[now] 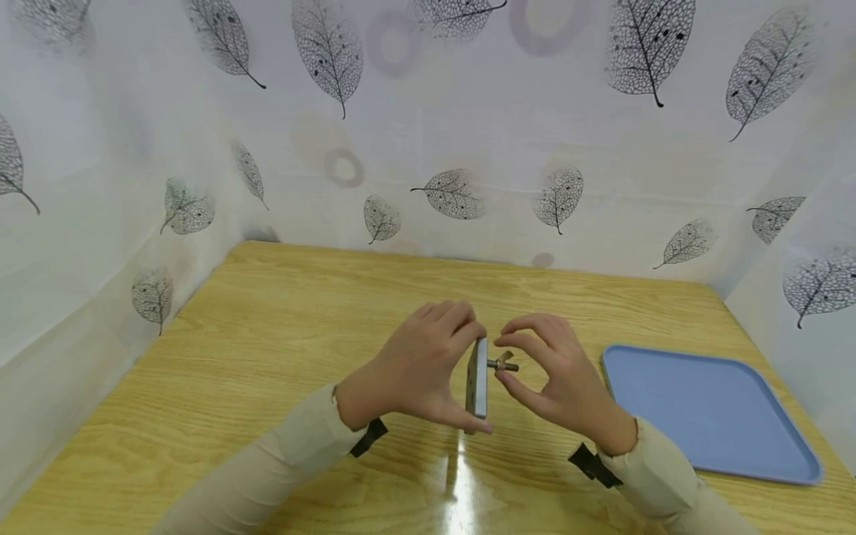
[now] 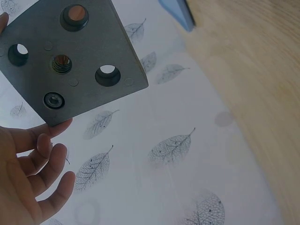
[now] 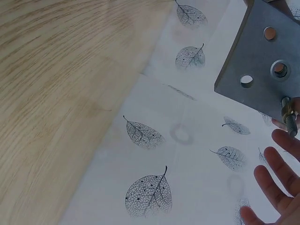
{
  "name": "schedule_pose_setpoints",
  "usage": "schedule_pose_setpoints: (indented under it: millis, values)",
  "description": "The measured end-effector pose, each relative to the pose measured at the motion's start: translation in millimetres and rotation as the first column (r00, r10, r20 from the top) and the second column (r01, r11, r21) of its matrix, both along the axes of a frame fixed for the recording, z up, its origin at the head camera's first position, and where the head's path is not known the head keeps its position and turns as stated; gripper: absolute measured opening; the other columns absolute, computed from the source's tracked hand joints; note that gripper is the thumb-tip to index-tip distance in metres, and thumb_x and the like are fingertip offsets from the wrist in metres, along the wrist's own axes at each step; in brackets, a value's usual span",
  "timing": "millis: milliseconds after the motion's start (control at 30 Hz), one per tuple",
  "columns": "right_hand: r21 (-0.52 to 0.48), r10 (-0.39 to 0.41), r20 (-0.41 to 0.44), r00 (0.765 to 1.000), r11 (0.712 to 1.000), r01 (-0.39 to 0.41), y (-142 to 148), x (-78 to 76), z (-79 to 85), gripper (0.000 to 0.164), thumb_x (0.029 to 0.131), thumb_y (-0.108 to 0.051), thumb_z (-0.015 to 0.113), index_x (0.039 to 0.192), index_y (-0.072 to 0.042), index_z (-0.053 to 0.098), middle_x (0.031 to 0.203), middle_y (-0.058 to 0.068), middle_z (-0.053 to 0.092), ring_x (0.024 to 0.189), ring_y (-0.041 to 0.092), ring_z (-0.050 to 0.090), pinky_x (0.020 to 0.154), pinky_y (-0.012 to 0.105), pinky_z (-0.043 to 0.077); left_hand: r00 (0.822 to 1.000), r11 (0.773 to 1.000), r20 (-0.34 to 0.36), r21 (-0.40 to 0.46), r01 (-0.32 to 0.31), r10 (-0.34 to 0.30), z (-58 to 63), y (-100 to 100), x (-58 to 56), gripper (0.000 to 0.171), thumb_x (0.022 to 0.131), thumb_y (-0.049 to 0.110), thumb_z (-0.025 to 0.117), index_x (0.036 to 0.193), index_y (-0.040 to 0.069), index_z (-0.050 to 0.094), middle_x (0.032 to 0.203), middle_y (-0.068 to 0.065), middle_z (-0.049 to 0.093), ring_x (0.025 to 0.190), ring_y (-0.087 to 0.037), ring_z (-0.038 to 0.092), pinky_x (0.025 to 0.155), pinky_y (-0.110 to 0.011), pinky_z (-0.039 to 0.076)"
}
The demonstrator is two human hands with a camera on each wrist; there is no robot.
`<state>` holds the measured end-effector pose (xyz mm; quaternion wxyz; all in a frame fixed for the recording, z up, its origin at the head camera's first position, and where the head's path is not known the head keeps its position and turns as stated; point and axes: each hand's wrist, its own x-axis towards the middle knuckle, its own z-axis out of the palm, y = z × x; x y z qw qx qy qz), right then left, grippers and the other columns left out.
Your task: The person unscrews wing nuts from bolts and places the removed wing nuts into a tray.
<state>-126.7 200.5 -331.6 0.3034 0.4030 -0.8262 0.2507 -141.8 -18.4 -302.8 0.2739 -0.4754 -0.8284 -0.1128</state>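
Note:
My left hand point(image 1: 424, 360) holds a grey metal plate point(image 1: 477, 379) on edge above the table, fingers at its top edge and thumb at its bottom. Several round holes pierce the plate, as both wrist views show. A bolt point(image 3: 290, 127) stands out of its right-hand face, and in the left wrist view a socket head point(image 2: 54, 100) sits in a corner hole. On the bolt's shank is a brass-coloured wing nut point(image 1: 506, 358). Around it my right hand point(image 1: 565, 375) is spread, thumb tip right at the nut and forefinger apart from it.
A blue tray point(image 1: 709, 416) lies on the wood-grain table point(image 1: 267, 349) at the right, close beyond my right wrist. White leaf-patterned sheeting point(image 1: 468, 126) stands behind the table and along both sides.

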Motion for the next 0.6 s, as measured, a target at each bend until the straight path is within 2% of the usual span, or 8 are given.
schedule_pose_setpoints:
  millis: [367, 600]
  values:
    - [0.048, -0.002, 0.01, 1.0, 0.999, 0.001, 1.9, -0.8, -1.4, 0.038, 0.093, -0.044, 0.049, 0.101, -0.011, 0.064, 0.106, 0.006, 0.059, 0.1, 0.023, 0.053, 0.093, 0.046, 0.036, 1.0, 1.0, 0.005, 0.0, 0.002, -0.002, -0.3, 0.7, 0.2, 0.086, 0.047, 0.084, 0.065, 0.099, 0.015, 0.06, 0.089, 0.003, 0.046, 0.073, -0.009, 0.041, 0.066, -0.025, 0.039]
    - [-0.023, 0.116, -0.069, 0.991, 0.993, -0.118, 0.3, -3.0, -1.6, 0.032, 0.094, -0.037, 0.053, 0.097, -0.007, 0.065, 0.1, 0.005, 0.06, 0.094, 0.021, 0.053, 0.094, 0.037, 0.034, 1.0, 1.0, 0.002, -0.003, 0.0, 0.0, -0.2, 0.6, -0.4, 0.087, 0.047, 0.084, 0.065, 0.099, 0.015, 0.06, 0.09, 0.003, 0.046, 0.073, -0.009, 0.041, 0.067, -0.025, 0.039]
